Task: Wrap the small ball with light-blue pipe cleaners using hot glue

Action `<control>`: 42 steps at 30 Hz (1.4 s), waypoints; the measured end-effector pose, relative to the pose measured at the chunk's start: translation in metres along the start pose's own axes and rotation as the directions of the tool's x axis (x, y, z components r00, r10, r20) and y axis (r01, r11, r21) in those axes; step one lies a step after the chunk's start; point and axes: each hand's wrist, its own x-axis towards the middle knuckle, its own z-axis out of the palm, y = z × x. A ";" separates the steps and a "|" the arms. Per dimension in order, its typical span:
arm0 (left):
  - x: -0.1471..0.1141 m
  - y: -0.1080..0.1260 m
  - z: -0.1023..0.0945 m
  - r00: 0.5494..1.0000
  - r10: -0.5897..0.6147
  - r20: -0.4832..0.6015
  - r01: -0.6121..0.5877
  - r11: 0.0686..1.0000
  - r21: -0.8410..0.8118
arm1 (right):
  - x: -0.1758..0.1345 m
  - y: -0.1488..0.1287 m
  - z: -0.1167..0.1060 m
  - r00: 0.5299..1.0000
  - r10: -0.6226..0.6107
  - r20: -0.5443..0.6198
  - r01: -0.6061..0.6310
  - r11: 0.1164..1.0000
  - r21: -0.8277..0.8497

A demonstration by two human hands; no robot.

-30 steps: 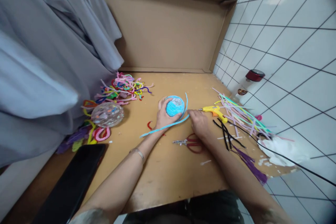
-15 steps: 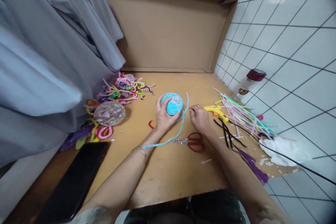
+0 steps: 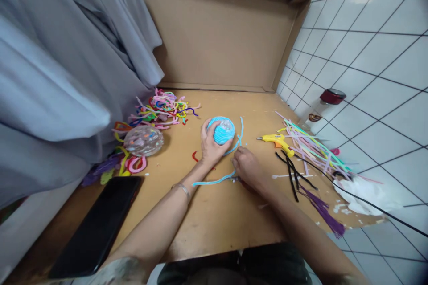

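Observation:
My left hand [image 3: 213, 144] is wrapped around a ball [image 3: 224, 133] covered in coiled light-blue pipe cleaner, with a clear, pale patch bare at its top. Just right of it, my right hand [image 3: 247, 164] is closed, knuckles up, over a loose light-blue pipe cleaner [image 3: 214, 182]. Its curled fingers hide part of that strand; whether they grip it cannot be seen. Another blue end [image 3: 241, 127] sticks up beyond the fingers. Under the right hand, only a bit of the scissors [image 3: 234, 179] shows. A small red piece [image 3: 195, 156] lies beside my left wrist.
At left are a clear speckled ball [image 3: 143, 140], a pile of colourful pipe cleaners [image 3: 163, 109] and a black phone [image 3: 96, 227]. On the right lie a yellow glue gun [image 3: 277, 140] with its cord, black pipe cleaners [image 3: 293, 171], a purple tassel [image 3: 323, 211] and a jar [image 3: 321, 109].
My right hand has moved down and left, from beside the glue gun's tip onto the blue strand, covering most of the scissors. The left hand still holds the ball. The view has shifted slightly.

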 end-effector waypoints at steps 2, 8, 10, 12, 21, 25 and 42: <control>0.000 0.000 0.000 1.000 -0.004 0.009 0.004 1.000 -0.005 | -0.002 0.004 -0.005 1.000 0.025 0.005 -0.025 1.000 -0.019; 0.000 -0.001 0.000 1.000 0.012 0.009 -0.011 1.000 -0.016 | 0.002 0.006 -0.016 0.997 0.020 -0.070 -0.031 0.988 -0.152; 0.000 -0.001 0.000 1.000 0.012 0.009 -0.012 1.000 -0.009 | 0.009 0.004 -0.013 0.997 -0.061 -0.051 0.051 0.981 -0.189; 0.000 0.000 0.000 1.000 0.006 0.004 -0.006 1.000 0.002 | 0.018 0.004 -0.007 0.992 -0.123 -0.028 0.115 0.973 -0.201; 0.000 -0.001 0.000 1.000 0.006 0.011 -0.006 1.000 -0.014 | 0.004 0.015 -0.004 0.931 -0.361 -0.052 0.349 0.923 -0.161; 0.000 0.001 -0.001 1.000 0.002 0.021 -0.001 1.000 -0.020 | -0.021 0.015 -0.009 0.876 -0.470 -0.107 0.461 0.882 -0.098; 0.000 -0.002 0.001 0.999 0.046 0.010 -0.046 0.999 0.002 | -0.010 0.017 -0.027 0.980 0.193 -0.055 -0.185 0.975 0.126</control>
